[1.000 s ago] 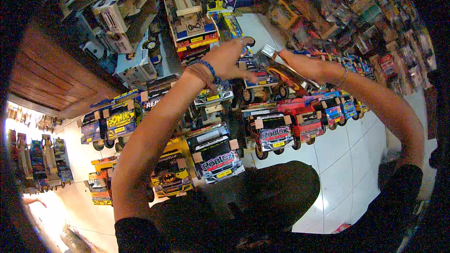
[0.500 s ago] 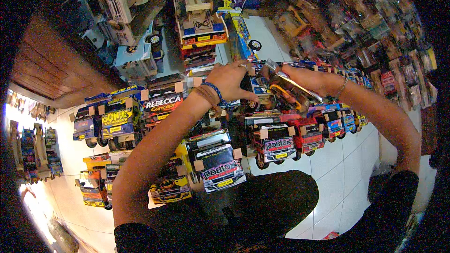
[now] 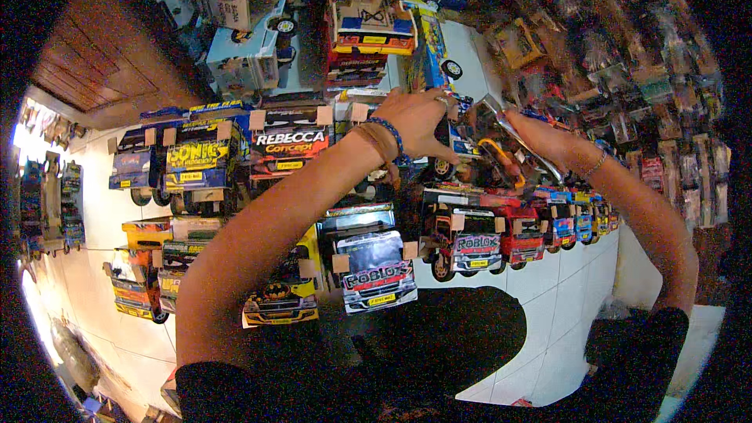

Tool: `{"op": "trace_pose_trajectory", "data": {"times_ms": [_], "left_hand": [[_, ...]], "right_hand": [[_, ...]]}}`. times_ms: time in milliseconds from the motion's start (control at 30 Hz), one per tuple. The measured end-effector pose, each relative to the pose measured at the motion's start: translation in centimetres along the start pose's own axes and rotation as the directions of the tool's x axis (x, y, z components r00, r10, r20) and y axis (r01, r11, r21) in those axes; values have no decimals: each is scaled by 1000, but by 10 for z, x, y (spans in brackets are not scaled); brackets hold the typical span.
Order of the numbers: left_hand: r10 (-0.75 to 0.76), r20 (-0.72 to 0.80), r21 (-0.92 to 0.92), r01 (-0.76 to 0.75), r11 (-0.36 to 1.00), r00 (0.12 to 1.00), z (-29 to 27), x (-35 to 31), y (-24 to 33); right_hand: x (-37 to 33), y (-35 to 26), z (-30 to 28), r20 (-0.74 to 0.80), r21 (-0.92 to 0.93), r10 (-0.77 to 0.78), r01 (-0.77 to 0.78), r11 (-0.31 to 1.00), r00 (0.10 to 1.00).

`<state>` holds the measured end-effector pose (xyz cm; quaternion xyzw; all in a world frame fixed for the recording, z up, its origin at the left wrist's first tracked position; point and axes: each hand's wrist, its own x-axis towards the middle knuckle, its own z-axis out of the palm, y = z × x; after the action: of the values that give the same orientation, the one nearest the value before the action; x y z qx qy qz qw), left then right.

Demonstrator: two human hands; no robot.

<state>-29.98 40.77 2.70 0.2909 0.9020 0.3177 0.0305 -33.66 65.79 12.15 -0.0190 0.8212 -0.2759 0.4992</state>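
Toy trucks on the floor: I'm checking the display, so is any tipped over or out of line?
Most toy trucks stand upright in rows. Only the one under the left hand and right hand sits askew, tilted.

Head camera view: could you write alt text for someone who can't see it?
Two bare hands reach out over rows of colourful toy trucks on white tiles; the left hand grips a truck, and the right hand holds a slim metal tool against it.

Rows of painted toy trucks crowd a white tiled floor (image 3: 564, 305).
A yellow-and-blue truck (image 3: 200, 160) stands left of the hands, a red one (image 3: 523, 236) just below them, stacked trucks (image 3: 372, 27) above, and a wooden panel (image 3: 98, 70) far left.
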Motion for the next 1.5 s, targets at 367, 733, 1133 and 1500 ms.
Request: {"op": "trace_pose_trajectory", "data": {"times_ms": [367, 733, 1133, 1500], "left_hand": [[79, -86, 33, -76, 997, 993, 11, 4, -8], [1, -57, 57, 2, 998, 998, 11, 7, -7], [-190, 30, -498, 180, 848, 981, -89, -1, 33], [-464, -98, -946, 63, 319, 880, -123, -45, 63]], "right_hand": [[0, 7, 18, -310, -150, -4, -45, 988, 951], [27, 47, 8, -377, -459, -269, 73, 885, 886], [-57, -20, 5, -265, 284, -345, 415, 864, 900], [-38, -122, 76, -494, -555, -867, 743, 375, 68]]}}
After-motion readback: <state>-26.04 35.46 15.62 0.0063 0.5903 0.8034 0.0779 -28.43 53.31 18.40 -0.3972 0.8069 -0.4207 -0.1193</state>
